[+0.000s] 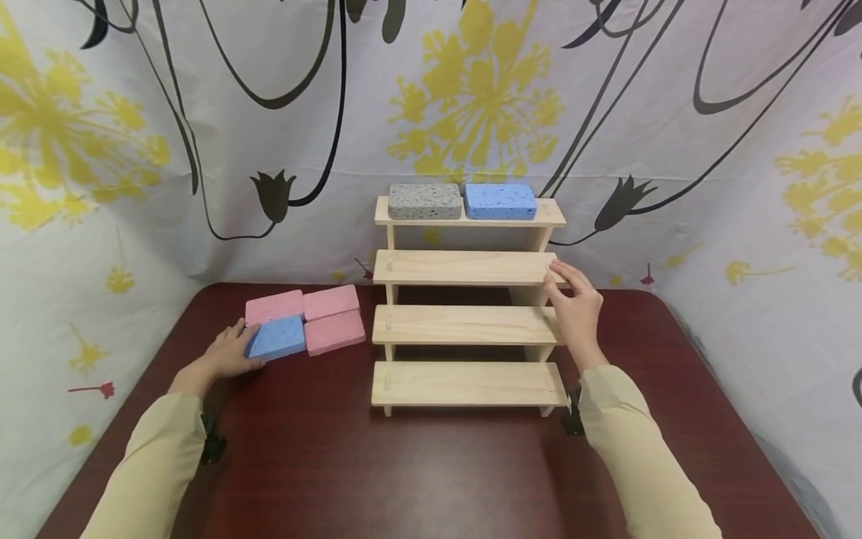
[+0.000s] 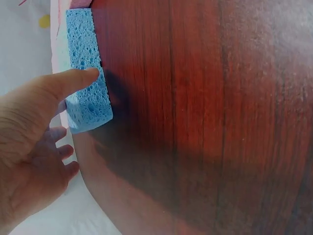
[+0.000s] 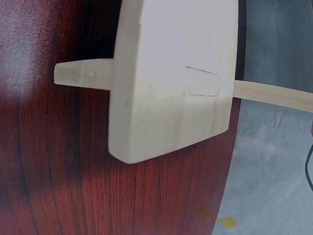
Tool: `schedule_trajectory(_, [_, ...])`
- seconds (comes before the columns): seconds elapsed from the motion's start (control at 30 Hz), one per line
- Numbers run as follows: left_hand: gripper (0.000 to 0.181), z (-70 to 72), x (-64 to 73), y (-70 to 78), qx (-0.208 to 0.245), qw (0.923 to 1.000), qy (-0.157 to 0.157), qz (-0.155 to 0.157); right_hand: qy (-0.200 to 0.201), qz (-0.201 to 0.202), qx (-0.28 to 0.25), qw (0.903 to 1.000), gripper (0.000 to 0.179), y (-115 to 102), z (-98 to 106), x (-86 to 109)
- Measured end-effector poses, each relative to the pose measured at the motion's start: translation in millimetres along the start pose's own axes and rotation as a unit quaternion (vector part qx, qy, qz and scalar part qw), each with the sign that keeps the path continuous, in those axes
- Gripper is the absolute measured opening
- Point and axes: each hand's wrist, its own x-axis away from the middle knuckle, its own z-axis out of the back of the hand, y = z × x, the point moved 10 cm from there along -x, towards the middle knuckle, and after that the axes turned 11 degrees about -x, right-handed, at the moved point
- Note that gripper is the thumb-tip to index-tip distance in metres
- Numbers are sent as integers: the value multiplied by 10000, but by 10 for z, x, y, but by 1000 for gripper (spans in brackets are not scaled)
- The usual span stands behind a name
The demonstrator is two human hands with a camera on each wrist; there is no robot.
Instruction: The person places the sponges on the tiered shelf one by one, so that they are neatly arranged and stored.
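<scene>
At the left of the table, my left hand (image 1: pixel 229 353) holds a blue sponge (image 1: pixel 277 338) by its left end. The thumb (image 2: pixel 80 81) presses on the sponge's near side in the left wrist view; some fingers lie behind it. Pink sponges (image 1: pixel 334 332) lie close around it. My right hand (image 1: pixel 577 311) is at the right end of a pale wooden tiered stand (image 1: pixel 465 326), its loosely bent fingertips overlapping the second shelf from the top. No sponge is in it. The right wrist view shows a wooden shelf end (image 3: pixel 171 112); the hand itself is out of that view.
A grey sponge (image 1: pixel 426 202) and another blue sponge (image 1: pixel 500 202) lie side by side on the stand's top shelf. The dark red-brown table (image 1: pixel 431 471) extends in front of the stand. Patterned white cloth (image 1: pixel 471 90) hangs behind and at both sides.
</scene>
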Motion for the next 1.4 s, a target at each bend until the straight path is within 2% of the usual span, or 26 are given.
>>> schedule_trajectory(0.23, [70, -19, 92, 59, -53, 9998, -167, 120, -80, -68, 20, 9999, 24, 2, 0, 0])
schedule_trajectory(0.43, [70, 25, 175, 116, -339, 9991, 210, -160, -92, -68, -45, 9999, 25, -35, -2, 8])
schedule_trajectory(0.5, [73, 26, 190, 109, -235, 9993, 257, -166, -63, -37, -56, 10000, 25, -121, 0, 16])
schedule_trajectory(0.67, [81, -7, 223, 18, 296, 9992, 278, 46, -66, -15, -5, 10000, 25, -328, -11, 48])
schedule_trajectory(0.83, [81, 19, 283, -85, 505, 9971, 493, 273, -73, -6, 11, 10000, 25, -373, -18, 69])
schedule_trajectory(1.0, [83, 50, 314, -162, 671, 9956, 453, 470, -49, -9, -84, 10000, 25, -350, -10, 75])
schedule_trajectory(1.13, [84, 115, 347, -154, 683, 9953, 488, 484, -34, -32, -143, 9999, 25, -339, -6, 81])
schedule_trajectory(1.4, [87, 321, 389, -22, 731, 9939, 774, 286, -72, -30, -114, 9999, 24, -364, -22, 83])
